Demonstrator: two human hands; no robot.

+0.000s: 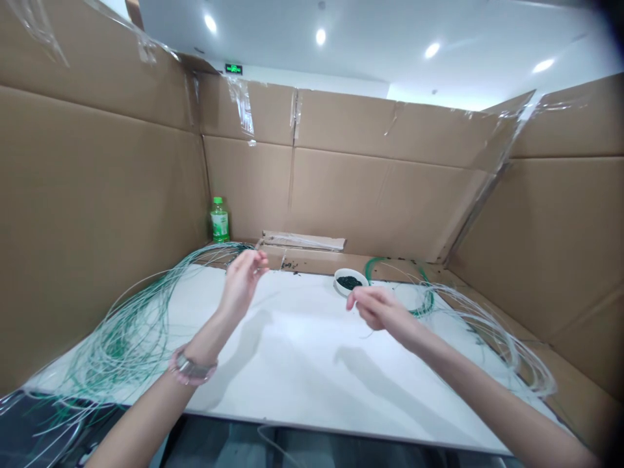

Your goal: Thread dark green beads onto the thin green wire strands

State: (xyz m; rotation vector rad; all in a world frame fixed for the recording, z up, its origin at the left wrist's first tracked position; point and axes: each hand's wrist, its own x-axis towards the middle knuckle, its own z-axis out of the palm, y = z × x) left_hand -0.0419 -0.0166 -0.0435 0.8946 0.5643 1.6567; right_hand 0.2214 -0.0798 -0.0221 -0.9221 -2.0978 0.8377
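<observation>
My left hand (244, 276) is raised over the far left part of the white table (297, 364), its fingers curled together. Anything in them is too small or hidden to make out. Nearest to it are the dark ends of a bundle of thin white and green strands (131, 325). My right hand (377, 307) is pinched closed just in front of a white bowl (336, 284) of small dark green pieces (350, 283). A faint thin line shows under that hand; I cannot tell whether it is held.
Cardboard walls (365, 201) enclose the table on three sides. A green-capped bottle (220, 224) stands in the back left corner. A flat cardboard strip (305, 242) lies along the back. Coiled white strands (511, 344) and a green coil (429, 299) lie at the right.
</observation>
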